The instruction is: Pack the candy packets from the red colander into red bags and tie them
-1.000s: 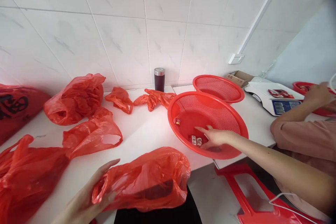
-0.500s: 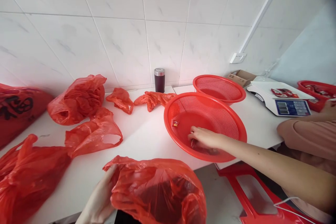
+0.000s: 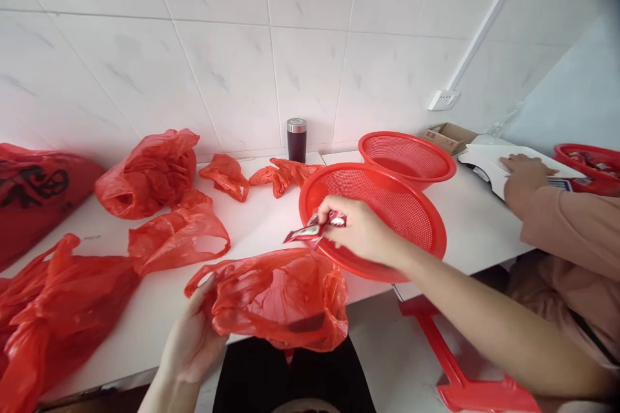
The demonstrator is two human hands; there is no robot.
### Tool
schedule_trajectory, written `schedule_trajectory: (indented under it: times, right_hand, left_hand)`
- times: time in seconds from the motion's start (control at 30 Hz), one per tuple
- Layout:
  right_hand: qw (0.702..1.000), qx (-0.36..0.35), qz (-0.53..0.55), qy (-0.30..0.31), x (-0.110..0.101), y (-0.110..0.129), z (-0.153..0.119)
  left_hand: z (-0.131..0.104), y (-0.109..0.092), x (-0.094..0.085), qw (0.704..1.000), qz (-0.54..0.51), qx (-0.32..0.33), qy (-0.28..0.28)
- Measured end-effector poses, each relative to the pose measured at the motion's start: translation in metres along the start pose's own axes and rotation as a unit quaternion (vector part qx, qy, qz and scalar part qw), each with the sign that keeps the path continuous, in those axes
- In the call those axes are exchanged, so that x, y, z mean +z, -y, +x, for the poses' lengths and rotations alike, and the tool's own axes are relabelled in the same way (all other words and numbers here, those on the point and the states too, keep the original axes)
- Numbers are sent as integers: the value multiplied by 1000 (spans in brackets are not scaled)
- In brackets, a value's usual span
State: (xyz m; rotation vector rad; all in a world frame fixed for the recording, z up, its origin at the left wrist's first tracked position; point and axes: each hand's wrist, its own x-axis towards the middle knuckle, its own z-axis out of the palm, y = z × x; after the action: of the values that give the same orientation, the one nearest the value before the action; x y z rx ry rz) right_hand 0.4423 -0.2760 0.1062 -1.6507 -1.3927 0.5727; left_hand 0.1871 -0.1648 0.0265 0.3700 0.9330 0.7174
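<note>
My left hand (image 3: 198, 332) is at the near table edge, its fingers closed on the left rim of a red plastic bag (image 3: 281, 300). The bag's mouth gapes upward above my lap. My right hand (image 3: 351, 226) grips a few small red-and-white packets (image 3: 310, 232), which stick out past the fingertips. It is held over the near left rim of a red mesh basket (image 3: 397, 206), just above the bag's far edge. My hand and forearm hide part of the basket's inside.
Other red bags (image 3: 150, 174) lie along the left. A dark tumbler (image 3: 296, 142) stands by the wall. Behind the near basket is a second red basket (image 3: 411, 155). At right, a co-worker's hand (image 3: 526, 171) rests on a white scale (image 3: 489, 168). A red stool (image 3: 445, 348) stands below.
My right hand has come up out of the basket and moved left with packets. The bag has shifted up and slightly left. The co-worker's hand has moved onto the scale.
</note>
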Motion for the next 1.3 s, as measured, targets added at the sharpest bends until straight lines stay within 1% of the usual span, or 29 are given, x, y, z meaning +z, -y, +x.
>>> schedule_trajectory:
  times: [0.07, 0.1, 0.17, 0.2, 0.23, 0.27, 0.3, 0.37, 0.43, 0.47, 0.53, 0.57, 0.6, 0.63, 0.67, 0.7, 0.73, 0.77, 0.8, 0.83, 0.87, 0.9, 0.97, 1.0, 1.07, 1.13, 1.2, 1.3]
  right_hand:
    - [999, 7, 40, 33, 43, 1, -5]
    - [998, 13, 35, 43, 64, -4, -7]
    - [998, 13, -24, 59, 99, -20, -10]
    - [995, 8, -63, 73, 111, -28, -11]
    - [991, 4, -102, 92, 118, -35, -12]
    - [984, 2, -133, 116, 121, -40, -12]
    - [977, 3, -153, 145, 119, -41, -13]
    - [968, -1, -156, 194, 105, -33, -15]
    - [973, -18, -109, 204, 82, -18, -15]
    - [978, -25, -76, 193, 68, -10, -15]
    - [989, -18, -34, 144, 37, -4, -13]
    - [993, 1, -41, 114, 22, -8, -11]
    - [993, 27, -77, 84, 6, -16, -9]
    - [987, 57, -138, 66, -8, -28, -8]
    - [971, 98, -211, 61, -21, -43, -7]
    - [943, 157, -276, 103, -32, -61, -8]
    - [905, 237, -312, 165, -41, -78, -10]
    - [868, 305, -321, 225, -47, -94, -12]
    - [839, 349, -319, 270, -51, -107, -14]
    - [818, 380, -308, 302, -54, -117, -15]
    - [810, 393, -296, 321, -55, -123, -15]
    - [810, 392, -287, 328, -54, -126, -13]
    - [822, 379, -272, 327, -52, -123, -2]
    - [836, 361, -265, 317, -50, -118, 6]
    - [875, 301, -262, 275, -42, -108, 27]
    - [905, 237, -271, 228, -29, -101, 47]
    - [915, 196, -290, 200, -13, -97, 62]
    - [910, 183, -315, 197, 9, -100, 71]
  left_hand:
    - [1, 2, 2, 1000, 5, -4, 14]
    - [1, 2, 1, 1000, 6, -7, 22]
    - [2, 1, -2, 999, 5, -12, 34]
    - [2, -1, -5, 999, 4, -12, 39]
    - [2, -3, -9, 999, 3, -11, 41]
    - [2, -5, -12, 999, 3, -7, 41]
    - [2, -8, -16, 999, 1, -2, 37]
    - [1, -12, -21, 1000, -5, 13, 21]
    - [2, -15, -24, 1000, -15, 23, -2]
    - [3, -16, -25, 999, -20, 25, -7]
    - [4, -16, -26, 999, -19, 26, 0]
    - [5, -16, -26, 1000, -17, 24, 8]
    - [6, -15, -27, 1000, -13, 21, 14]
    - [6, -15, -28, 1000, -10, 19, 15]
    - [7, -14, -29, 1000, -8, 19, 13]
    - [7, -14, -30, 1000, -7, 21, 9]
    - [8, -14, -31, 1000, -7, 25, 6]
    - [8, -14, -32, 999, -8, 30, 4]
    - [9, -14, -32, 999, -8, 35, 4]
    - [9, -14, -32, 999, -7, 37, 5]
    - [9, -13, -32, 999, -6, 36, 5]
    - [9, -12, -32, 999, -5, 35, 5]
    - [10, -11, -31, 999, 0, 36, 8]
    - [10, -10, -31, 999, 3, 38, 10]
    - [10, -9, -29, 999, 12, 41, 9]
    - [9, -9, -28, 999, 21, 41, -1]
    - [8, -9, -28, 999, 26, 44, -14]
    - [5, -10, -30, 998, 32, 49, -23]
